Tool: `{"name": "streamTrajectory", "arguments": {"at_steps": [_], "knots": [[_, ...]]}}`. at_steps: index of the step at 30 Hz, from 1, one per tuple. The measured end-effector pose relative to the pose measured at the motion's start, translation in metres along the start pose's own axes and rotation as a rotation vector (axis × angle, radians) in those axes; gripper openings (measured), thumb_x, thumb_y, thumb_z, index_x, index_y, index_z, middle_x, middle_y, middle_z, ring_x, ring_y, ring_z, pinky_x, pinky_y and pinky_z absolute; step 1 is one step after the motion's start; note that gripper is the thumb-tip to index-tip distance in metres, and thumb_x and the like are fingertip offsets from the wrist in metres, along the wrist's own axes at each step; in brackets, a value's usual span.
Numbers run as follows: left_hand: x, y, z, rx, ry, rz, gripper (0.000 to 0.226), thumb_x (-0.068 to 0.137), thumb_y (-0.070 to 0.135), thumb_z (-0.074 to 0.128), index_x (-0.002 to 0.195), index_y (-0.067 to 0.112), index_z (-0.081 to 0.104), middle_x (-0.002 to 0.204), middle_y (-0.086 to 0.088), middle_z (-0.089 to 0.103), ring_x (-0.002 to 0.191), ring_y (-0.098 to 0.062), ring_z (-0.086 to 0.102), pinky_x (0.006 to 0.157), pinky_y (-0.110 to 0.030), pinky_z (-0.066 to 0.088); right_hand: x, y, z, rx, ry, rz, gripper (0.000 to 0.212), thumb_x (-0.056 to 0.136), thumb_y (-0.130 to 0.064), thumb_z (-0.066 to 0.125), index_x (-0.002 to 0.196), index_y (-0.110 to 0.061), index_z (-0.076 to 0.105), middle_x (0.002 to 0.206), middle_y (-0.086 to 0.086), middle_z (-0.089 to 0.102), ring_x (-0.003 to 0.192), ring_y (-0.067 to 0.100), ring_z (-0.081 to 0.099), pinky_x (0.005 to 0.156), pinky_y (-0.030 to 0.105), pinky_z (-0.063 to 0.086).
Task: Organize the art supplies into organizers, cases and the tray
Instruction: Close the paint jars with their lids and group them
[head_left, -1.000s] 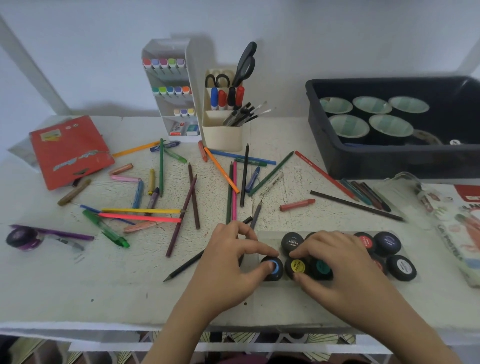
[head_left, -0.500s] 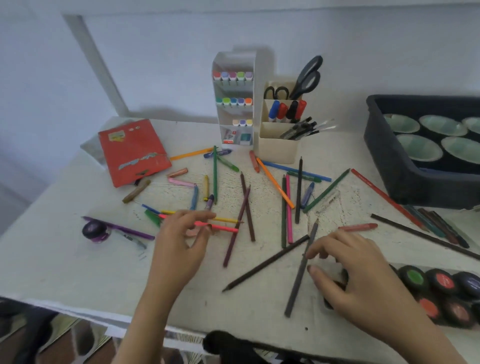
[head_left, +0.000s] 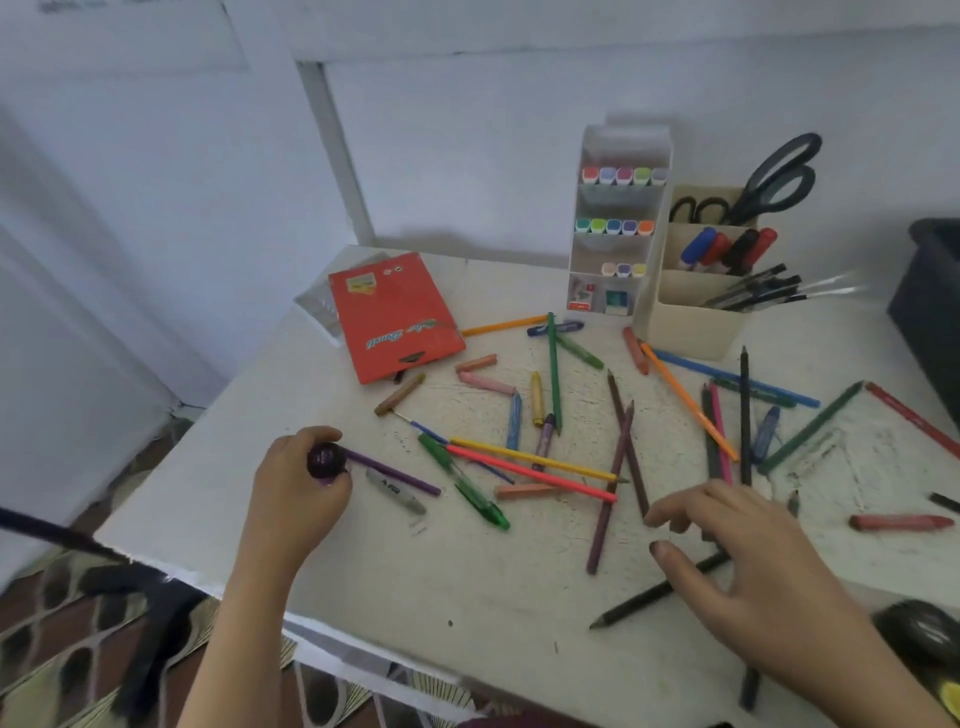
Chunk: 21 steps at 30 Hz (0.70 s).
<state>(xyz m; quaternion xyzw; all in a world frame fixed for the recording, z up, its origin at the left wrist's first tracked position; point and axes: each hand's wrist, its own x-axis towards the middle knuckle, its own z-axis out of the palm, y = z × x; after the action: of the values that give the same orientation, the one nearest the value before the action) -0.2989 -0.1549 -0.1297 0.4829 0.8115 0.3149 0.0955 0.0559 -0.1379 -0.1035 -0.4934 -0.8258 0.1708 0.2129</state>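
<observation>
My left hand (head_left: 298, 493) grips a small dark purple paint pot (head_left: 325, 460) at the table's left side, beside a purple pencil (head_left: 395, 473). Over the lower right my right hand (head_left: 748, 566) hovers with its fingers spread and relaxed, above a dark pencil (head_left: 644, 603), holding nothing. Coloured pencils, crayons and pens lie scattered over the white table (head_left: 467, 587), among them a green pen (head_left: 465, 483) and a red pencil (head_left: 535, 474). A black paint pot lid (head_left: 919, 631) shows at the lower right edge.
A white marker organizer (head_left: 618, 223) and a beige holder (head_left: 696, 317) with scissors, markers and pens stand at the back. A red pencil case (head_left: 395, 317) lies at the back left. A dark tray (head_left: 930, 306) edges in at right. The table's front-left edge is close to my left arm.
The view has swung left. My left hand moved left and took hold of the purple paint pot. My right hand left the paint pot set and now hovers over the pencils.
</observation>
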Motion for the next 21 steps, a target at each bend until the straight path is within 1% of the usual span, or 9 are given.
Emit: {"name": "streamTrajectory", "arguments": {"at_steps": [3,8,9,11,14,16,18,20,21], "knots": [[-0.003,0.005,0.000,-0.063,0.071,0.014,0.038,0.074,-0.003,0.069,0.110,0.009,0.062,0.101,-0.004,0.060,0.090,-0.016,0.051,0.083,-0.024,0.035,-0.001,0.000,0.003,-0.001,0.008,0.018,0.020,0.077,-0.052,0.044,0.088,-0.043,0.058,0.079,-0.028,0.050,0.092,-0.010,0.045,0.073,0.017,0.033],[-0.005,0.025,0.003,-0.165,0.094,0.023,0.044,0.072,0.000,0.074,0.110,0.016,0.057,0.099,-0.002,0.064,0.088,-0.019,0.059,0.081,-0.025,0.040,-0.008,0.001,0.000,0.017,0.005,0.061,0.014,0.078,-0.045,0.052,0.090,-0.042,0.059,0.082,-0.028,0.052,0.094,-0.011,0.046,0.075,0.017,0.033],[-0.007,0.034,0.004,-0.219,0.089,0.022,0.045,0.071,0.001,0.076,0.108,0.018,0.056,0.095,-0.001,0.065,0.085,-0.017,0.061,0.079,-0.023,0.043,-0.010,0.002,-0.002,0.020,0.001,0.070,0.013,0.078,-0.043,0.054,0.091,-0.042,0.059,0.083,-0.028,0.052,0.095,-0.011,0.046,0.076,0.017,0.033],[-0.015,0.058,0.007,-0.333,0.051,0.035,0.044,0.069,0.006,0.081,0.104,0.020,0.058,0.090,0.003,0.066,0.078,-0.008,0.063,0.072,-0.010,0.047,-0.017,0.004,-0.010,0.027,-0.005,0.088,0.011,0.081,-0.043,0.054,0.092,-0.044,0.057,0.086,-0.030,0.052,0.097,-0.010,0.046,0.079,0.017,0.034],[-0.034,0.099,0.020,-0.456,-0.099,0.115,0.038,0.067,0.010,0.083,0.098,0.022,0.064,0.084,0.009,0.069,0.073,-0.003,0.065,0.066,-0.006,0.048,-0.030,0.011,-0.029,0.003,-0.031,0.159,0.015,0.085,-0.036,0.059,0.094,-0.047,0.053,0.090,-0.033,0.052,0.097,-0.010,0.046,0.082,0.021,0.036],[-0.052,0.125,0.030,-0.505,-0.240,0.203,0.035,0.065,0.013,0.084,0.093,0.025,0.067,0.080,0.010,0.072,0.074,-0.002,0.066,0.069,-0.010,0.050,-0.041,0.019,-0.040,-0.042,0.007,0.200,0.024,0.084,-0.028,0.065,0.095,-0.046,0.053,0.092,-0.035,0.051,0.092,-0.010,0.048,0.081,0.026,0.035],[-0.074,0.151,0.042,-0.529,-0.381,0.322,0.036,0.063,0.018,0.085,0.093,0.027,0.069,0.084,0.015,0.072,0.078,-0.001,0.066,0.073,-0.013,0.051,-0.053,0.027,-0.052,-0.073,0.043,0.244,0.025,0.083,-0.028,0.066,0.095,-0.045,0.052,0.094,-0.036,0.050,0.092,-0.007,0.050,0.081,0.030,0.035],[-0.095,0.172,0.054,-0.514,-0.485,0.452,0.038,0.063,0.023,0.085,0.095,0.033,0.067,0.091,0.022,0.069,0.085,0.003,0.063,0.075,-0.010,0.047,-0.066,0.036,-0.063,-0.099,0.017,0.278,0.021,0.082,-0.048,0.061,0.100,-0.047,0.050,0.098,-0.038,0.047,0.097,-0.004,0.050,0.087,0.030,0.035],[-0.106,0.183,0.061,-0.508,-0.526,0.503,0.039,0.064,0.025,0.085,0.095,0.036,0.066,0.095,0.024,0.067,0.088,0.005,0.061,0.076,-0.008,0.045,-0.074,0.040,-0.070,-0.121,-0.038,0.306,0.031,0.078,-0.064,0.052,0.106,-0.050,0.047,0.102,-0.041,0.043,0.102,-0.006,0.046,0.093,0.030,0.033]]}}
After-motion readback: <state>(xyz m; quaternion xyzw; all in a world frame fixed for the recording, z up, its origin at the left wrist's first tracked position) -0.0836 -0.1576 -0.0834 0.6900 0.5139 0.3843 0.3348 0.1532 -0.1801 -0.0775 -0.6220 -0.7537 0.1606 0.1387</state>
